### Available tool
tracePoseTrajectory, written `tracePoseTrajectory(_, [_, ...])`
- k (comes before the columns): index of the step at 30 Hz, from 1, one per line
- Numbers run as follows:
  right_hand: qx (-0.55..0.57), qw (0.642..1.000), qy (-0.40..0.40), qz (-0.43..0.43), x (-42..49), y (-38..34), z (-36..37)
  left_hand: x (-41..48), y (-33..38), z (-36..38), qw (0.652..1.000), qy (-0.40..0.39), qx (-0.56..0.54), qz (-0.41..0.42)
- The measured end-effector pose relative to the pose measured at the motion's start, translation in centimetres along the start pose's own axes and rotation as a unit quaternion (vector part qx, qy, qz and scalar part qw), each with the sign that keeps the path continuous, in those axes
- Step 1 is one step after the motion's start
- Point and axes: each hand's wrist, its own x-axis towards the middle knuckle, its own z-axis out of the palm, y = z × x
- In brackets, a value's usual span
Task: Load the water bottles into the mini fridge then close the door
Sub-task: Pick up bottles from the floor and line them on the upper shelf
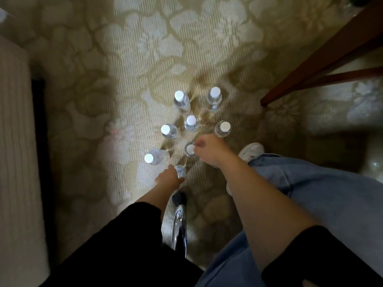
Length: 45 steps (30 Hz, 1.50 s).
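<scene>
Several clear water bottles with white caps stand upright on the patterned carpet (145,59); the farthest two are one at the back left (179,98) and one at the back right (214,96). My left hand (169,179) is closed around the top of the nearest bottle (180,170), hiding its cap. My right hand (209,149) grips the neck of another bottle (189,149), whose cap shows beside my fingers. A bottle (154,158) stands just left of my left hand. The mini fridge is not recognisable in view.
A pale ribbed surface (14,141) rises along the left edge beside a dark gap. A brown wooden furniture leg (323,59) slants across the upper right. A chrome chair leg with a black caster (179,206) sits below my hands. My white shoe (251,151) rests right of the bottles.
</scene>
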Motion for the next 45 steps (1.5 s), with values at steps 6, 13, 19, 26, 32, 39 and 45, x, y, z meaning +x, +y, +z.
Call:
tracePoseTrajectory(6, [0.005, 1.000, 0.004, 0.014, -0.2, 0.6, -0.6, 0.7, 0.1, 0.2, 0.998, 0.050, 0.039, 0.030])
tracePoseTrajectory(13, [0.017, 1.000, 0.010, 0.012, -2.9, 0.0, -1.2, -2.0, -1.6, -2.3, 0.988, 0.065, 0.066, 0.121])
tracePoseTrajectory(19, [0.013, 0.999, 0.024, -0.028, -8.2, -0.9, -2.3, -9.6, -2.0, -7.8, 0.955, 0.122, 0.087, 0.254])
tracePoseTrajectory(26, [0.048, 0.991, 0.065, -0.102, -15.3, -2.5, -4.3, -19.0, -1.2, -14.9, 0.866, 0.225, 0.116, 0.430])
tracePoseTrajectory(32, [-0.040, 0.968, 0.137, -0.207, -24.3, -4.7, -7.4, -28.9, 3.2, -19.6, 0.757, 0.319, 0.159, 0.548])
tracePoseTrajectory(39, [0.041, 0.890, 0.262, -0.370, -36.1, -5.3, -10.1, -41.5, 8.7, -22.5, 0.622, 0.354, 0.163, 0.680])
tracePoseTrajectory(45, [0.106, 0.816, 0.402, -0.400, -44.9, -3.8, -11.8, -50.4, 13.8, -22.0, 0.568, 0.262, 0.065, 0.777])
